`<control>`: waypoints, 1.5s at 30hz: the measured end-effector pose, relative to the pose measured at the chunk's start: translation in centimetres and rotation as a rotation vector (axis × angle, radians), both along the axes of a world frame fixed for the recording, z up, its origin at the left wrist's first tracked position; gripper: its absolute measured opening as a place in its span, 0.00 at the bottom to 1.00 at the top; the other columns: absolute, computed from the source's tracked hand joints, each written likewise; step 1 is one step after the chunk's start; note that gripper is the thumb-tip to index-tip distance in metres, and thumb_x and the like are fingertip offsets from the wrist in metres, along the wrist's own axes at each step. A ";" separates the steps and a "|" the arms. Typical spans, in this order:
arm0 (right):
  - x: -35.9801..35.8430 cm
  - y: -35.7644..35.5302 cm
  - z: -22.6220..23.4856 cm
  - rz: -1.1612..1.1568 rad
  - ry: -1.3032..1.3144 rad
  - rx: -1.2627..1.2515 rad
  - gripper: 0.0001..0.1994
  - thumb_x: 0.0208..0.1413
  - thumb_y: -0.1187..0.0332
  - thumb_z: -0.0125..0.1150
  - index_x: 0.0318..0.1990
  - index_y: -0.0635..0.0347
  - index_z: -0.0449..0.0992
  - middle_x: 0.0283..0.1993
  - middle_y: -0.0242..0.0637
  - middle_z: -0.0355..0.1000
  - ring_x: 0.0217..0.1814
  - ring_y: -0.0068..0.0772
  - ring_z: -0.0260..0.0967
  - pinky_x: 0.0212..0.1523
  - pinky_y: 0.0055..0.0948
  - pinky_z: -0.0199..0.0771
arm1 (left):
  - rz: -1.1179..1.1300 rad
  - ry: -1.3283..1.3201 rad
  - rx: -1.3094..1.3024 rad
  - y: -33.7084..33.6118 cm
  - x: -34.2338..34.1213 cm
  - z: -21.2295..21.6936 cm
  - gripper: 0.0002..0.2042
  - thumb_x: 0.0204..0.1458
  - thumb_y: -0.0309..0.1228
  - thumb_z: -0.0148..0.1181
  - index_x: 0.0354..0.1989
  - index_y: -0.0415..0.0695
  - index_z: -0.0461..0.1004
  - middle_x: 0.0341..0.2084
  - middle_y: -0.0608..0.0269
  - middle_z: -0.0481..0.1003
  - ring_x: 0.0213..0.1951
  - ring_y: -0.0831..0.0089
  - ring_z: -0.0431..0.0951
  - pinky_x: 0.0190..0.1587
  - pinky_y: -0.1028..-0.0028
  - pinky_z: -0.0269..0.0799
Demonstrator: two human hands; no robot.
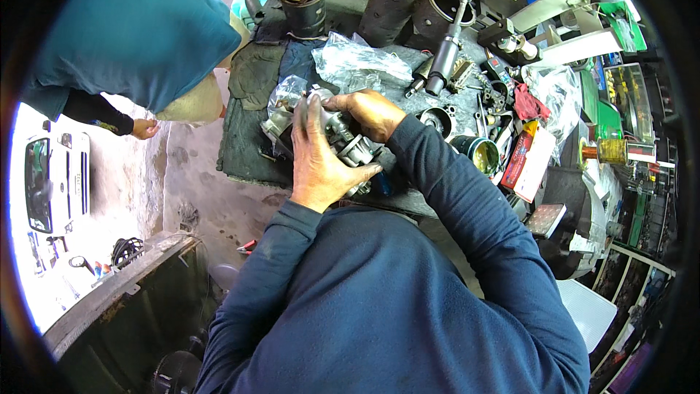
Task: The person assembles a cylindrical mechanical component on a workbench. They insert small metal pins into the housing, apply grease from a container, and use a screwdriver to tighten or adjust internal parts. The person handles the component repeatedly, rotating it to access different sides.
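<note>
A silver, cast-metal machine part [353,147] with a rounded housing and several projections sits at the front edge of the cluttered workbench, just ahead of my body. My left hand [319,157] lies across its near side, fingers stretched forward and thumb out to the right, holding it. From the far right, my right hand [373,114] curls over the same part. Its fingertips are partly hidden, so I cannot make out any small piece in them. Something blue [383,183] shows beside the part, below my right forearm.
Clear plastic bags [361,58], a long dark air tool [446,58], a red rag [530,102], an open tin [483,155] and a red-and-white box [528,160] crowd the bench [244,142]. Dark cylinders [394,4] stand behind. At left is another person [146,36].
</note>
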State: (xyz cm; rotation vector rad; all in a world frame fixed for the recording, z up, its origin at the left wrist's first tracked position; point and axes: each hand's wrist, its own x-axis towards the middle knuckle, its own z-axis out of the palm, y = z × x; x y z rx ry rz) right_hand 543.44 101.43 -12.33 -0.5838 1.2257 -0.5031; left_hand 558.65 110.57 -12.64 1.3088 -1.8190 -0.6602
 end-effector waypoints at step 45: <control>-11.4 19.9 8.4 -0.217 0.049 -0.438 0.18 0.71 0.59 0.52 0.57 0.64 0.75 0.39 0.33 0.80 0.35 0.18 0.70 0.39 0.20 0.69 | 0.029 1.463 1.192 -4.0 -5.1 8.6 0.19 0.64 0.45 0.52 0.43 0.37 0.72 0.35 0.49 0.79 0.39 0.53 0.84 0.45 0.57 0.84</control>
